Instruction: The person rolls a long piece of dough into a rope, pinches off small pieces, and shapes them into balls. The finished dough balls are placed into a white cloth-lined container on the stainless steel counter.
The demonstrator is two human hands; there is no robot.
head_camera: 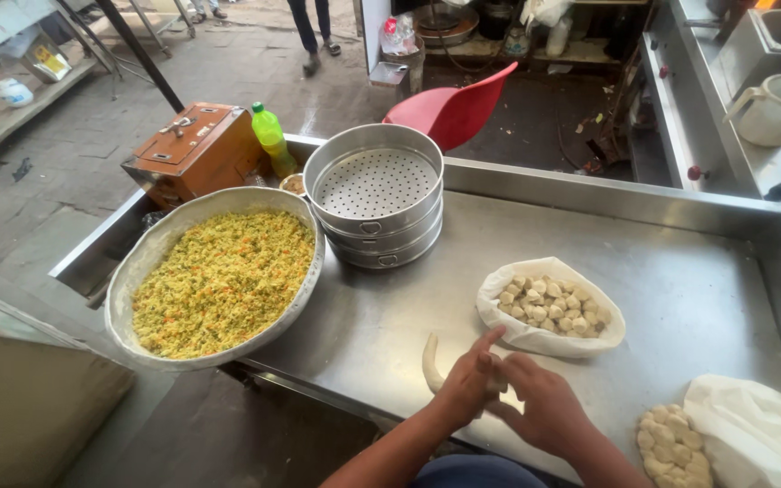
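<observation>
Low in the frame's centre, the left hand [465, 384] and right hand [542, 408] close their grip together on a dough rope [430, 363], whose free end curves up-left along the bench [680, 280], nearer the left hand

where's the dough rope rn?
Head view, bottom centre: the dough rope lies on the steel table, under the left hand, between the filling bowl and the bag of dough pieces.
</observation>
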